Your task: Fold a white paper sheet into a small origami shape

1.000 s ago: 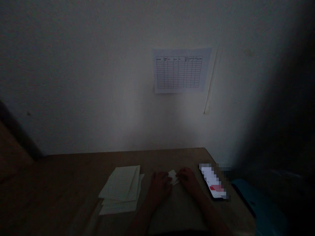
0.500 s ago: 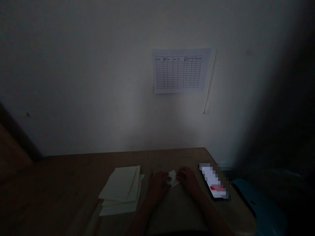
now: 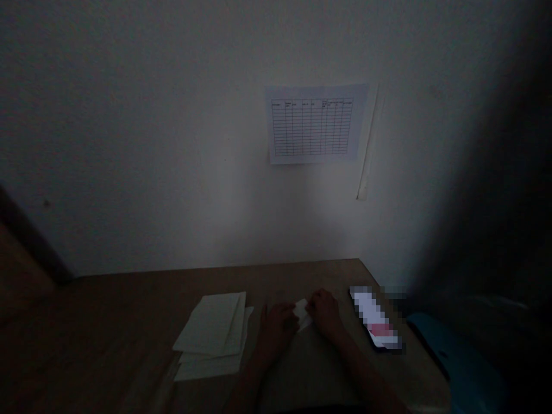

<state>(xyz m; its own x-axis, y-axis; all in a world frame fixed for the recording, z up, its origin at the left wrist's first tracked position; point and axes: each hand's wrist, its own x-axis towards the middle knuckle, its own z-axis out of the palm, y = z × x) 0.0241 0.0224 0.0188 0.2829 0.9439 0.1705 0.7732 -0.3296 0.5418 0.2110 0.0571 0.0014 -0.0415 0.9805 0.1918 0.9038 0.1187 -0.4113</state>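
The scene is very dim. My left hand and my right hand meet over a small folded white paper on the wooden table. Both hands have their fingers closed on the paper, pinching it from either side. Only a small corner of the paper shows between them. A stack of white sheets lies just left of my left hand.
A lit phone lies at the table's right edge, beside my right hand. A blue object sits lower right, off the table. A ruled chart hangs on the white wall behind. The table's right edge is close.
My hands have drawn closer together over the small paper, and less of it shows now. The stack of sheets and the phone have not moved.
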